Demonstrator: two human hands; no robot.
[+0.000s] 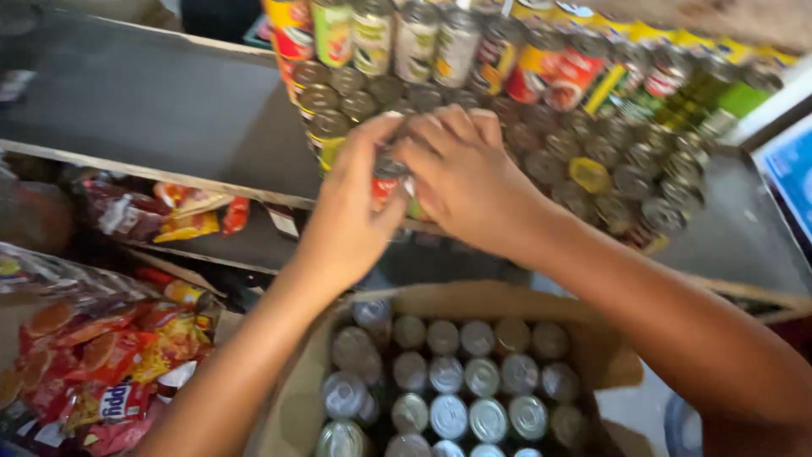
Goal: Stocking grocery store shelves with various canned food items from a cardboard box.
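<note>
Both my hands meet at the front edge of a grey shelf (169, 110). My left hand (351, 211) and my right hand (465, 178) are wrapped around a small can with a red label (387, 179), holding it among rows of tins (609, 161) standing on the shelf. My fingers hide most of the can. Below my arms an open cardboard box (440, 296) holds several silver-topped cans (448, 389) packed upright.
Taller tins with coloured labels (440, 42) line the back of the shelf. A lower shelf at left holds snack packets (186, 211). Red and orange snack bags (101, 364) lie at the bottom left. A blue object (791, 169) sits at the right edge.
</note>
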